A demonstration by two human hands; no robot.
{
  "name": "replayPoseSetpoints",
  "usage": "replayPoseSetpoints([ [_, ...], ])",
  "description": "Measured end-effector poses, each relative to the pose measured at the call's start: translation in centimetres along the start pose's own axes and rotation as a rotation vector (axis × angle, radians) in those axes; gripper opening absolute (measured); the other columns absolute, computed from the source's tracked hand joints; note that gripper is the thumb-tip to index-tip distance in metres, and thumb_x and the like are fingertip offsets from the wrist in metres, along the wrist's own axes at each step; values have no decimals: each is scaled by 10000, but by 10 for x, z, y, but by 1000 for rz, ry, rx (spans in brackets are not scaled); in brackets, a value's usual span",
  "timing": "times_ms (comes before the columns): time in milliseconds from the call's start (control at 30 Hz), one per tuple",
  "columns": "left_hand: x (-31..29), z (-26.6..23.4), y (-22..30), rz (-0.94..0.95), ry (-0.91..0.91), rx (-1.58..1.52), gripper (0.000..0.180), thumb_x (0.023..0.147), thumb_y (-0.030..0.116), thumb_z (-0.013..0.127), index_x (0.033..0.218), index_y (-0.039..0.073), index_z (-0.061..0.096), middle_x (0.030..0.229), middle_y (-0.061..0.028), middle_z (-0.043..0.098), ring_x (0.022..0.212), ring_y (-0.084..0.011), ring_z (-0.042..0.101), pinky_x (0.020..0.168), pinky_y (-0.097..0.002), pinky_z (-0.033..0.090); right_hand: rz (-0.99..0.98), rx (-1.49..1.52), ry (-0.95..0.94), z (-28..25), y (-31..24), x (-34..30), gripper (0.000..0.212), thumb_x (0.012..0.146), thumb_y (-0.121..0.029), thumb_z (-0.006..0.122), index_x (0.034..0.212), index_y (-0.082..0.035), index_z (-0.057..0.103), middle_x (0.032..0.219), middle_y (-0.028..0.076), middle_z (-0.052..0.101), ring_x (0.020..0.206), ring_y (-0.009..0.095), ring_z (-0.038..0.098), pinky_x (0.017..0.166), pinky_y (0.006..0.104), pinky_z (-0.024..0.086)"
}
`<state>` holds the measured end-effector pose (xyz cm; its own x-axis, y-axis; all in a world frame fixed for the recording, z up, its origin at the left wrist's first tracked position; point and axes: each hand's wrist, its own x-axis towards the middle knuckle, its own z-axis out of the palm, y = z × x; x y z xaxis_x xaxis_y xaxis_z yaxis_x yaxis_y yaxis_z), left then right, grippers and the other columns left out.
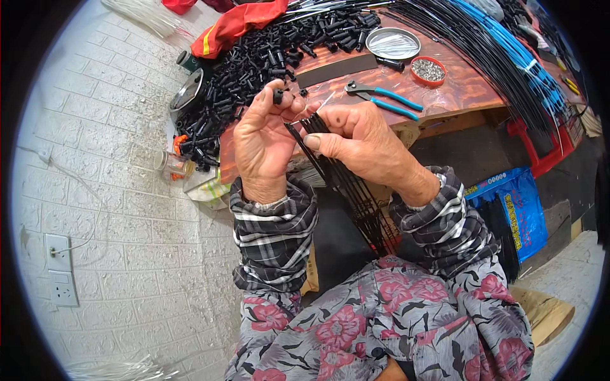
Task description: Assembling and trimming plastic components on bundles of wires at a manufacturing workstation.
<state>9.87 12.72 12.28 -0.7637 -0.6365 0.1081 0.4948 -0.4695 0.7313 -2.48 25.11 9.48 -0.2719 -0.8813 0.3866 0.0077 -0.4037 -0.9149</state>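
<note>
Within R hand (pixel 368 140), blk rods (pixel 348 184)

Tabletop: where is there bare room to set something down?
Bare tabletop shows between the red dish and the black rod bundle; a smaller patch between dish and pliers. Crowded: the left, under heaped black parts; the right, under that bundle.

Over my remote feed I see a white socket (pixel 63 289) on the brick-patterned wall (pixel 130 235), a red cloth (pixel 241 26), a clear jar (pixel 166 162) and a blue package (pixel 531 216).
</note>
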Motion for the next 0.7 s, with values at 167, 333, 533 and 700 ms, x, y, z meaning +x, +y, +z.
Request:
replayPoseSetpoints([
  [167,-4,-9,0,23,7,36,260,936,154,598,1091,-52,636,875,-98,621,873,-272,585,848,-387,474,-38,5,31,5,-1,2,308,802,-57,669,601,8,445,540,-26,363,546,55,332,474,294,282],
  [333,-8,-4,3,-24,-15,-18,264,936,150,580,1084,-62,636,882,-127,613,897,-272,567,857,-382,465,-81,-7,19,5,-5,1,223,816,-60,656,657,20,521,546,-21,412,550,54,364,487,289,306],
  [533,-9,1,2,-62,-66,-23,274,933,157,567,1068,-73,630,898,-126,587,919,-264,538,870,-374,449,-79,21,18,8,0,-1,170,823,-61,651,701,16,561,553,-26,432,548,51,375,487,286,315],
  [700,-9,4,0,-46,-78,7,278,925,148,564,1070,-80,628,919,-130,610,917,-253,555,872,-370,455,-97,19,32,9,2,-2,166,822,-56,649,700,17,562,551,-19,445,545,54,385,487,290,322],
])
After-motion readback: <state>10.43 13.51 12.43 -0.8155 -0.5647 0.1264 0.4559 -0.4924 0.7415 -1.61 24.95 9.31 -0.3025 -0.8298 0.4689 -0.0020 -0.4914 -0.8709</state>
